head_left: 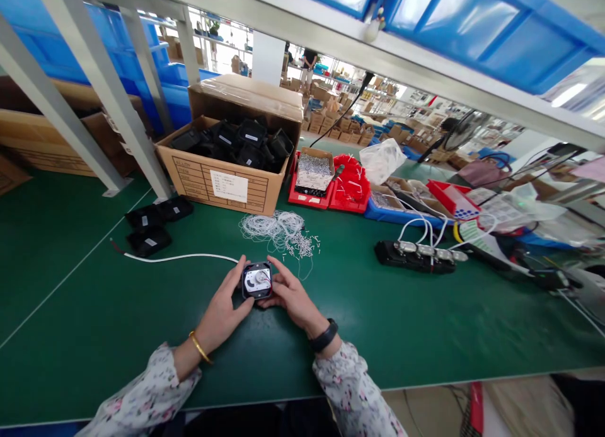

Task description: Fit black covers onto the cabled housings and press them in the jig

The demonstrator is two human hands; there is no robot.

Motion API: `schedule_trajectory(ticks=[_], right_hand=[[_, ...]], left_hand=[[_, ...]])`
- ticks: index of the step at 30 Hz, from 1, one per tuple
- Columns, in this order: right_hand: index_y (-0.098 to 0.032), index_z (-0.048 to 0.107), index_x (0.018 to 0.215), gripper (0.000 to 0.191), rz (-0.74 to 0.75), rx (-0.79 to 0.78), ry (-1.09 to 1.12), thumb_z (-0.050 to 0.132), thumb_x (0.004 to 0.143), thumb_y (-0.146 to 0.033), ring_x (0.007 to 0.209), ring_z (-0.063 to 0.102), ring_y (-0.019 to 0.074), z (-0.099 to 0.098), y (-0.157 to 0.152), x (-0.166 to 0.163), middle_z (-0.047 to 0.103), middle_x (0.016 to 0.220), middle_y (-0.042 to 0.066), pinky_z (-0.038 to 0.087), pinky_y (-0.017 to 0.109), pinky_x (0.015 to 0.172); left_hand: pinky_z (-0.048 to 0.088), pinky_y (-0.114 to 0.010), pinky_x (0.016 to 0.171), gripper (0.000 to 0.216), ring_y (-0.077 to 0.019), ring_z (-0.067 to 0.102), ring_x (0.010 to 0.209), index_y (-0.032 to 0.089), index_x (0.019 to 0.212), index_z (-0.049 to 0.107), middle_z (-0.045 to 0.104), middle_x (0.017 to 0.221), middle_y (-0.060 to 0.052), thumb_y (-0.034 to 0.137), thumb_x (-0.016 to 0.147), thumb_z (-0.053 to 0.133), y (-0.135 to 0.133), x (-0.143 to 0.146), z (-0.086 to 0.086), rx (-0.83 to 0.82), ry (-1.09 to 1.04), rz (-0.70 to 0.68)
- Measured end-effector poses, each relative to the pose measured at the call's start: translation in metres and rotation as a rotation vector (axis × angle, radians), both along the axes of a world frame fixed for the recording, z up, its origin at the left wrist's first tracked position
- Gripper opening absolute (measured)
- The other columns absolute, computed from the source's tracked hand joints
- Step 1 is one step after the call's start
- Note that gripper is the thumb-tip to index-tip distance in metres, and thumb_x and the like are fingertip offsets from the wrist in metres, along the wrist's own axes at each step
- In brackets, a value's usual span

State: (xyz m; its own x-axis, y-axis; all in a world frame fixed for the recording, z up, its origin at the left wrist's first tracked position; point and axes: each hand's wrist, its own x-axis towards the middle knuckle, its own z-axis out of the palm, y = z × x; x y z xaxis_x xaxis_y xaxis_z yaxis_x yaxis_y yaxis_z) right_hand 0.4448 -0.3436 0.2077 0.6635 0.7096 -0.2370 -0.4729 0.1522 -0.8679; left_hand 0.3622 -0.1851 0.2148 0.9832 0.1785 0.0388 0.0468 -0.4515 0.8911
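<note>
A small square black fan (256, 280) with a white round label rests on the green table (401, 323) between both hands. My left hand (223, 308) grips its left side, fingers curled round the edge. My right hand (289, 293) holds its right side, fingertips on the frame. A white cable (179, 257) runs from the fan off to the left. Just beyond the fan lies a pile of thin white ties (274, 226) and small metal pins (302, 244).
An open cardboard box (222, 185) of black fans stands behind, with three loose fans (151, 226) to its left. Red bins (331, 188), a blue tray (401, 213), and a black power strip (416, 257) sit at right. Metal shelf legs (118, 109) rise at left.
</note>
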Motion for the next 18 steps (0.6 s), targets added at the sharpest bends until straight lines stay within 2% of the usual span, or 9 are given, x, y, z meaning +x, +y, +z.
schedule_trajectory(ticks=[6,8,10,13,15,16,18], right_hand=[[-0.029,0.027,0.137,0.08,-0.011,0.052,-0.004,0.064,0.067,-0.014,0.07,0.062,0.0127,-0.002,0.0,-0.007,0.056,0.096,0.002,0.05,0.029,0.069],[-0.028,0.027,0.137,0.08,-0.024,0.039,-0.015,0.064,0.068,-0.016,0.068,0.061,0.013,-0.003,-0.001,-0.009,0.057,0.095,0.002,0.05,0.031,0.07],[-0.026,0.03,0.136,0.074,-0.027,-0.044,-0.06,0.063,0.07,-0.02,0.071,0.06,0.0144,0.002,-0.006,-0.007,0.057,0.096,0.004,0.049,0.034,0.072],[-0.021,0.048,0.124,0.054,-0.147,-0.32,-0.347,0.061,0.072,-0.028,0.087,0.057,0.0205,0.022,-0.008,0.011,0.057,0.103,0.007,0.045,0.039,0.082],[-0.02,0.053,0.116,0.042,-0.255,-0.46,-0.612,0.057,0.077,-0.033,0.097,0.053,0.0246,0.045,0.008,0.025,0.058,0.103,0.009,0.039,0.043,0.089],[-0.02,0.055,0.114,0.037,-0.256,-0.492,-0.718,0.054,0.08,-0.035,0.097,0.052,0.0258,0.057,0.023,0.028,0.059,0.1,0.009,0.037,0.045,0.091],[-0.022,0.057,0.108,0.03,-0.105,-0.477,-0.842,0.052,0.083,-0.036,0.091,0.054,0.0266,0.078,0.068,0.022,0.06,0.092,0.008,0.037,0.048,0.09]], left_hand=[[0.021,-0.04,0.11,0.071,-0.0226,0.03,0.131,0.019,0.142,0.013,0.032,0.142,-0.009,0.021,0.08,0.047,-0.001,0.001,-0.004,-0.01,-0.006,-0.006],[0.021,-0.041,0.11,0.071,-0.0228,0.029,0.131,0.019,0.142,0.012,0.033,0.142,-0.009,0.021,0.08,0.048,0.0,0.002,-0.005,-0.01,-0.03,0.0],[0.022,-0.041,0.11,0.074,-0.0234,0.03,0.131,0.02,0.142,0.012,0.033,0.141,-0.01,0.021,0.079,0.051,0.001,0.002,-0.008,-0.002,-0.053,-0.001],[0.025,-0.043,0.109,0.085,-0.0253,0.031,0.13,0.022,0.141,0.017,0.035,0.14,-0.01,0.021,0.069,0.064,0.003,-0.001,-0.011,0.022,-0.058,-0.013],[0.027,-0.044,0.108,0.09,-0.0269,0.035,0.127,0.023,0.138,0.027,0.04,0.137,-0.01,0.022,0.061,0.073,0.002,-0.002,-0.012,0.029,-0.058,-0.015],[0.03,-0.044,0.107,0.09,-0.0276,0.038,0.124,0.022,0.135,0.032,0.043,0.135,-0.01,0.023,0.056,0.077,0.001,-0.001,-0.011,0.028,-0.067,-0.025],[0.037,-0.039,0.102,0.075,-0.0255,0.046,0.117,0.017,0.126,0.045,0.051,0.125,-0.01,0.024,0.058,0.075,0.002,0.003,-0.007,0.005,-0.09,-0.002]])
